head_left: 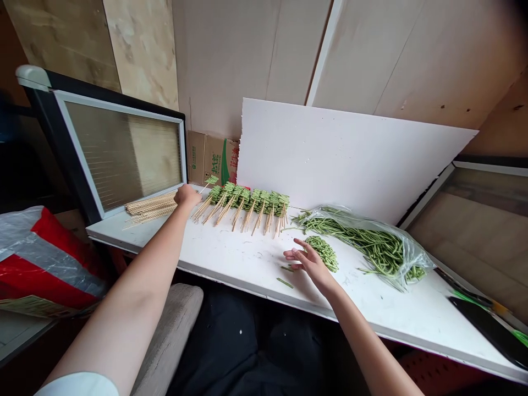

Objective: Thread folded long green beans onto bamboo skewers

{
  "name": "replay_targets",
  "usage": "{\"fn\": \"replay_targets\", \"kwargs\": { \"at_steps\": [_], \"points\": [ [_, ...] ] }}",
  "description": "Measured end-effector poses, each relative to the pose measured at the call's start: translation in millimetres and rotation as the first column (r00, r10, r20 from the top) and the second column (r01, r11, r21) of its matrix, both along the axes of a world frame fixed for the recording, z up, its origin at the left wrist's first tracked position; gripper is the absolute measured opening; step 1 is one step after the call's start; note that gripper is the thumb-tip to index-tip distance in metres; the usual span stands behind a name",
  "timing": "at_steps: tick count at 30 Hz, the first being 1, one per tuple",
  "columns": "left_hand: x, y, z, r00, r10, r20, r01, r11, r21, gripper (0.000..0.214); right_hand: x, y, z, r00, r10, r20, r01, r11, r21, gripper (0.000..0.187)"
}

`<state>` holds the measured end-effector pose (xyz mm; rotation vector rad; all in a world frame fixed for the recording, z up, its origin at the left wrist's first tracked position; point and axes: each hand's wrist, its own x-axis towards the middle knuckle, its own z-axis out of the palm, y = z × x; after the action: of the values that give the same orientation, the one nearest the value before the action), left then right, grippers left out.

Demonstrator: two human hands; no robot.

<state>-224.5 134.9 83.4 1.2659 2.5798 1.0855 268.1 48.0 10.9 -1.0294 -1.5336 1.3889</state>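
A white tabletop (pixel 231 258) stands before pale wall panels, with a white foam board (pixel 350 159) leaning behind it. At the far left lies a red and white plastic bag (pixel 41 258), then a black-framed glass panel (pixel 124 154). Beside it is a heap of bare bamboo sticks (pixel 150 208).

The left hand (pixel 186 196) is just beside this heap. Its grip is closed, it seems, on the bare end of a thin bamboo skewer with green bean pieces (pixel 212 180). The skewer is probably light and stiff, with a sharp tip, so the bare end is the good place to hold.

Next comes a row of finished bean skewers (pixel 247 203). The right hand (pixel 309 261) hovers with open, empty fingers near a small pile of cut green beans (pixel 324 252), likely soft and rolling. A clear plastic bag of long beans (pixel 371 245) lies beyond.
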Motion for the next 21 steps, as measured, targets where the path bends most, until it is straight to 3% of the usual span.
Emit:
{"fn": "replay_targets", "kwargs": {
  "at_steps": [2, 7, 21],
  "points": [
    [7.4, 10.7, -3.8, 0.996, 0.093, -0.008, -0.094, 0.995, -0.035, 0.018, -3.3, -1.2, 0.4, 1.000, -0.006, -0.014, 0.006, 1.000, 0.014, 0.077],
    [18.5, 26.9, -13.9, 0.990, 0.121, -0.070, -0.126, 0.989, -0.073, 0.030, -9.4, -7.1, 6.7, 1.000, -0.005, -0.019, 0.007, 0.995, 0.102, 0.073],
    [18.5, 23.1, -31.4, 0.992, 0.094, -0.081, -0.101, 0.991, -0.084, 0.037, -7.0, -15.4, 14.7, 0.999, -0.050, -0.013, 0.051, 0.981, 0.185, 0.061]
  ]
}}
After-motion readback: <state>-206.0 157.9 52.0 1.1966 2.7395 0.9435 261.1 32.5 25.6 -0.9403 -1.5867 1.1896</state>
